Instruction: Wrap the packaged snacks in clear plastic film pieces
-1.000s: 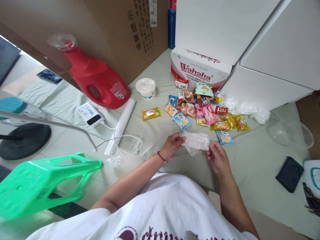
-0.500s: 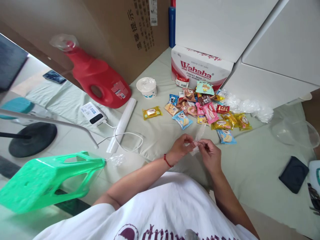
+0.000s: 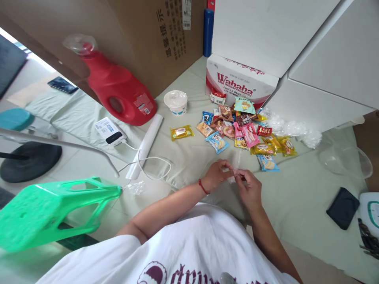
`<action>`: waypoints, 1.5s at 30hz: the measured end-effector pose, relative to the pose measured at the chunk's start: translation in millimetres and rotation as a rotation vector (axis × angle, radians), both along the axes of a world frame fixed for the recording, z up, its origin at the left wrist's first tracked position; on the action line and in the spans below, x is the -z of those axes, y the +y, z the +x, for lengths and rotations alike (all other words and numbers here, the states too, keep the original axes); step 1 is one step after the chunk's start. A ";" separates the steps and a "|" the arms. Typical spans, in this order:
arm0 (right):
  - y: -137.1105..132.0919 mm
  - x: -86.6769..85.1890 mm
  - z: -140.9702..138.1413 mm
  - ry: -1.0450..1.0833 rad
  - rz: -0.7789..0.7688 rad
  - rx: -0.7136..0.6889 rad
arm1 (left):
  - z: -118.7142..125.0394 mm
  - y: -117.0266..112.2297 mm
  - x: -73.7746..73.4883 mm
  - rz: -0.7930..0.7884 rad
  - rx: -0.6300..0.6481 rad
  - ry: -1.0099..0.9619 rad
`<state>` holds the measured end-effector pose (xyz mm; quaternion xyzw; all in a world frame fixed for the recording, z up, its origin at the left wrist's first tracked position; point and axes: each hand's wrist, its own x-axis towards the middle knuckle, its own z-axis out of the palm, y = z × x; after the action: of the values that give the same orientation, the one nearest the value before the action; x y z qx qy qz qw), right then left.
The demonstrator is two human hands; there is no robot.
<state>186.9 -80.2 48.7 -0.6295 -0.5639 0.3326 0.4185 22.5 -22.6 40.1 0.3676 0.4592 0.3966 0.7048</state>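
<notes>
Between my two hands is a small clear plastic bag (image 3: 236, 159), thin and crumpled, its lower end half hidden by my fingers. My left hand (image 3: 219, 174), with a red cord bracelet at the wrist, pinches one side of it. From the other side my right hand (image 3: 249, 186) grips it with thumb and forefinger, the fingertips of both hands nearly meeting. Just beyond them lies a pile of wrapped snacks (image 3: 250, 134) in many colours. A light blue snack packet (image 3: 268, 162) is nearest my right hand. One yellow snack packet (image 3: 181, 133) lies apart on the left.
A lidded white tub (image 3: 176, 103), a red jug (image 3: 118, 90), a plastic roll (image 3: 145, 148) and a white cabled device (image 3: 110, 132) are on the left. A green stool (image 3: 59, 209) stands lower left. Behind the snacks is a Wahaha carton (image 3: 237, 81); clear bags (image 3: 291, 128) lie right.
The whole view has shifted slightly. Both hands keep hold of the clear bag, their fingertips now closer together, and less of the bag shows below them.
</notes>
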 end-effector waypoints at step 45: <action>124.2 -6.6 -94.9 0.015 0.116 -0.553 | -116.3 -12.5 5.0 -0.092 -0.333 -0.121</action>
<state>92.0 44.0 55.2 -0.4244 -0.7290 0.4061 0.3514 -93.8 -35.1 35.0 0.2292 0.4884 0.5077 0.6717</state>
